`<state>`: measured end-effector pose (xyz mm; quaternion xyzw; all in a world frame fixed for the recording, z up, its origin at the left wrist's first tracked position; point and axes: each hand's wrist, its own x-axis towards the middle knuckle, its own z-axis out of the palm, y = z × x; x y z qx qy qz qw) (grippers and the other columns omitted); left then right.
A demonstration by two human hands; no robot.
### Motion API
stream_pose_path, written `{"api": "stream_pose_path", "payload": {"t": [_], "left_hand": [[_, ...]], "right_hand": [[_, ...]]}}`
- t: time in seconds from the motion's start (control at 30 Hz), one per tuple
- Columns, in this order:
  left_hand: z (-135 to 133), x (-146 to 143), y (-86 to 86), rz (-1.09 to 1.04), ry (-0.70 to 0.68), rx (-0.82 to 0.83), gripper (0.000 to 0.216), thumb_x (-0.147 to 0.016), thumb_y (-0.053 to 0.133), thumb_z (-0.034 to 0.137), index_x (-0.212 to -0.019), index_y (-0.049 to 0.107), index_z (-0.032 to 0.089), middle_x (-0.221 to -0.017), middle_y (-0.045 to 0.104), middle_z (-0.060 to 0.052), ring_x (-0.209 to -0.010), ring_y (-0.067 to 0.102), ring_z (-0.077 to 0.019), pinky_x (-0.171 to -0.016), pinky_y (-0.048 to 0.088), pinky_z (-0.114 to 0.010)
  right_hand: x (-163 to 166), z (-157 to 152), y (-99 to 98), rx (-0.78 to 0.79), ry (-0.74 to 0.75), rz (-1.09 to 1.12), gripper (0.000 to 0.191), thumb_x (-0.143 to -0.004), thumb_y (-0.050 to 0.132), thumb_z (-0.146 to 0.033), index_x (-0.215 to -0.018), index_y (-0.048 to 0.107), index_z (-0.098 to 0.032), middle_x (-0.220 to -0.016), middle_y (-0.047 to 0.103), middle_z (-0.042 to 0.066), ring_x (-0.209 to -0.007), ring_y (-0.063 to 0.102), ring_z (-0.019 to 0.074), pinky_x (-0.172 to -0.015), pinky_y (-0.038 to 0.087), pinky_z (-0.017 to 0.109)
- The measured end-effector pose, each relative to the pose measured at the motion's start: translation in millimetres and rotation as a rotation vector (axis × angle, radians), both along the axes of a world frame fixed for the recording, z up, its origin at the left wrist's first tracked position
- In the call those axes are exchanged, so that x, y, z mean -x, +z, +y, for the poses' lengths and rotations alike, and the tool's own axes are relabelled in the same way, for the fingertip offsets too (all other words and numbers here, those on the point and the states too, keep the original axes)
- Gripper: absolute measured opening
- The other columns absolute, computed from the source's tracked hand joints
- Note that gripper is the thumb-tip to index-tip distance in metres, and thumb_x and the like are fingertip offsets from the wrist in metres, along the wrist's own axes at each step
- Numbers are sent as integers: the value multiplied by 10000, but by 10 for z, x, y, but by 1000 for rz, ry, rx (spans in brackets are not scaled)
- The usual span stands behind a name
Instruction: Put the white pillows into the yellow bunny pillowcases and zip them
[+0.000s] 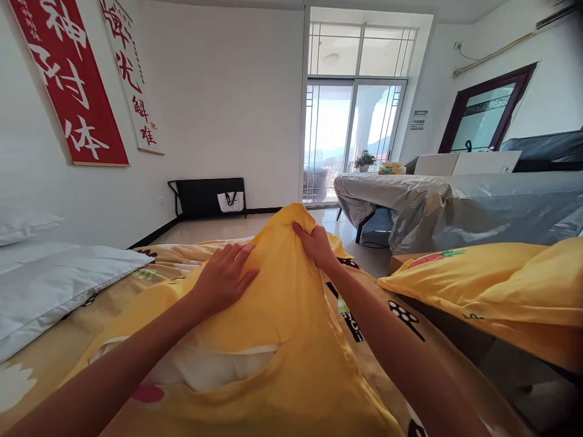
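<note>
A yellow pillowcase spreads over the bed in front of me. Through the slit in its near part, a white pillow shows inside. My right hand pinches the far right part of the case and holds the cloth up in a peak, its thumb on top. On the left side of the same case lies my left hand, open, its fingers stretched out and thumb apart, resting on the cloth. What is under the raised corner is hidden.
White pillows lie on the patterned bedsheet at left. A yellow pillow with a printed carrot is at right. Beyond it stands a plastic-covered table. A black folded frame leans at the far wall.
</note>
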<state>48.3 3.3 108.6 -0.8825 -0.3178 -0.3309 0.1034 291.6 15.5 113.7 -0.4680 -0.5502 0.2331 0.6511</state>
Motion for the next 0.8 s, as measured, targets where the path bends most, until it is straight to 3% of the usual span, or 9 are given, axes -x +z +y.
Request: {"api": "stream_pose_path", "payload": {"t": [0.1,0.2,0.27,0.37,0.47,0.63,0.8], "left_hand": [[82,658,-459,73,202,204,494,-916,308,502,-1277,461,202,-1261,553,-107,-1164,490,-273,-981,375,-447],[297,1081,-796,47,316,441,459,-911,243,518,-1031,562,209,-1057,639,-88,-1001,575,-251,-893,431,-385],[417,1237,-900,7,330,480,419,-903,244,511,-857,544,223,-916,655,-77,-886,597,-249,-816,448,-355],[513,1396,-901,-34,339,430,371,-894,275,497,-788,515,235,-862,663,-72,-830,605,-257,-749,439,-331],[540,1494,-823,-20,336,417,348,-877,320,494,-782,537,239,-844,674,-61,-812,617,-258,-725,428,-309],[545,1414,-716,-45,289,395,362,-881,316,476,-804,574,233,-797,671,-47,-753,609,-242,-679,413,-287],[573,1422,-736,-44,235,431,379,-872,325,469,-763,589,220,-765,669,-48,-739,588,-229,-707,420,-288]], "right_hand": [[-63,-5,47,-10,74,41,464,-671,655,-585,-822,625,-148,-772,647,34,-677,580,165,-568,458,257],[-55,30,108,-24,126,-15,433,-663,660,-568,-767,601,-152,-731,618,20,-651,553,152,-556,438,253],[-23,68,124,-56,41,-32,426,-669,641,-569,-737,583,-152,-703,600,16,-638,532,147,-543,415,251],[40,113,100,-41,-133,-54,425,-689,591,-581,-696,568,-157,-654,586,19,-615,511,148,-524,389,257],[98,117,84,10,-149,-156,402,-667,614,-563,-610,553,-170,-582,566,14,-586,490,146,-523,377,265],[84,138,206,-115,-272,-229,344,-706,582,-513,-626,560,-180,-639,578,15,-641,475,150,-581,378,276],[-69,213,269,-172,-292,-201,285,-731,545,-454,-676,554,-174,-667,575,13,-633,474,145,-572,372,269]]}}
